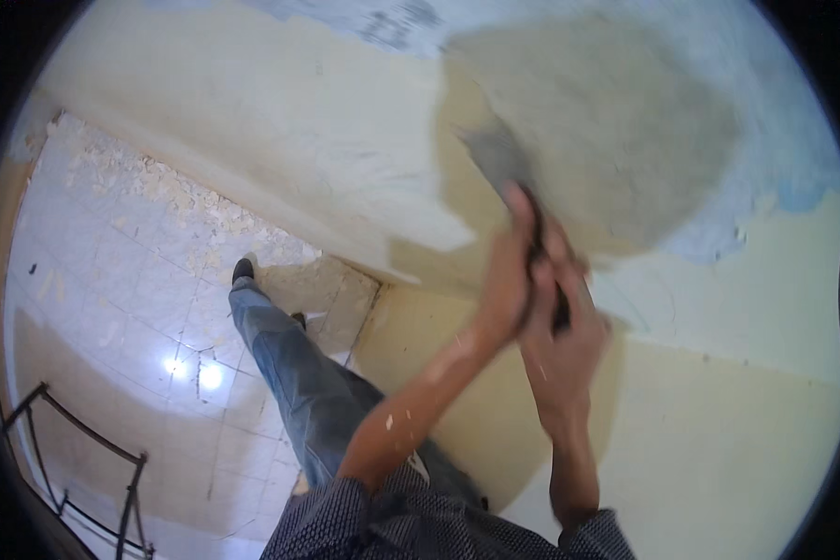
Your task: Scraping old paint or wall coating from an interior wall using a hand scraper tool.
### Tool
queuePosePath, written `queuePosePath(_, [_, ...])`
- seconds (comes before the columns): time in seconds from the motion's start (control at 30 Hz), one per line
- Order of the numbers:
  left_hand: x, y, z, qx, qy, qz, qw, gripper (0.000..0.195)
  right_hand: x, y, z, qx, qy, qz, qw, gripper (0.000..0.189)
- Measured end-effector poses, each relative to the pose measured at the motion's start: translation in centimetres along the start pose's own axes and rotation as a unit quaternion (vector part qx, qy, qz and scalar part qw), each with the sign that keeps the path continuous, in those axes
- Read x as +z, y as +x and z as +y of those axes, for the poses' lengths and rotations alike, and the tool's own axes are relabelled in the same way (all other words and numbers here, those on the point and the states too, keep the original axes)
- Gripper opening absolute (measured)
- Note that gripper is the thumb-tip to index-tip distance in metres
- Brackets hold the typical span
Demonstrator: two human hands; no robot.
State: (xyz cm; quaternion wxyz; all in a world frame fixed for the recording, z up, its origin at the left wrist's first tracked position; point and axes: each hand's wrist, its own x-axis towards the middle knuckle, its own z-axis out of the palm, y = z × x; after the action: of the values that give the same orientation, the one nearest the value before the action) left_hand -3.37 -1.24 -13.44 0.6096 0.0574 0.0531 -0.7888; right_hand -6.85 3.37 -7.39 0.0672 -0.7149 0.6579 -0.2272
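Both my hands are wrapped around the dark handle point(561, 311) of a wide-bladed scraper. My left hand point(509, 280) grips it from the left, its thumb stretched up toward the blade. On the right side, my right hand point(575, 318) closes around the handle, fingers overlapping the left hand. The grey metal blade point(495, 155) lies at the wall point(364, 119), blurred by motion; whether its edge touches the surface I cannot tell. Around the blade the wall has pale cream paint, with bluish bare patches point(805, 182) higher up. White flecks dot my forearms.
Paint flakes point(175, 182) lie along the wall's foot on the tiled floor point(140, 280). A dark metal frame point(94, 427) stands at the lower left. My shod foot point(243, 269) is near the debris. A second wall point(707, 420) meets the first at a corner.
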Motion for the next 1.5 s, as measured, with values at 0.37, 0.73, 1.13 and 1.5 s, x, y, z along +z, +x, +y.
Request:
queuePosePath(0.37, [-0.2, -1.1, -0.6, -0.016, -0.003, -0.088, 0.996, 0.057, -0.8, -2.2, 1.5, 0.029, -0.073, -0.009, 0.997, 0.010])
queuePosePath(0.73, [-0.9, -0.3, 0.0, -0.045, -0.057, -0.084, 0.994, 0.062, -0.1, -1.0, 0.3, -0.014, -0.080, -0.015, 0.997, 0.010])
queuePosePath(1.13, [-3.9, -1.5, 3.3, -0.022, 0.055, -0.045, 0.997, 0.058, 3.2, -2.1, 0.8, -0.005, -0.001, -0.044, 0.999, 0.022])
queuePosePath(1.5, [-5.0, -13.5, 3.4, -0.144, 0.452, 0.028, 0.880, 0.048, 2.6, -14.0, 2.4, 0.228, 0.341, -0.257, 0.875, 0.034])
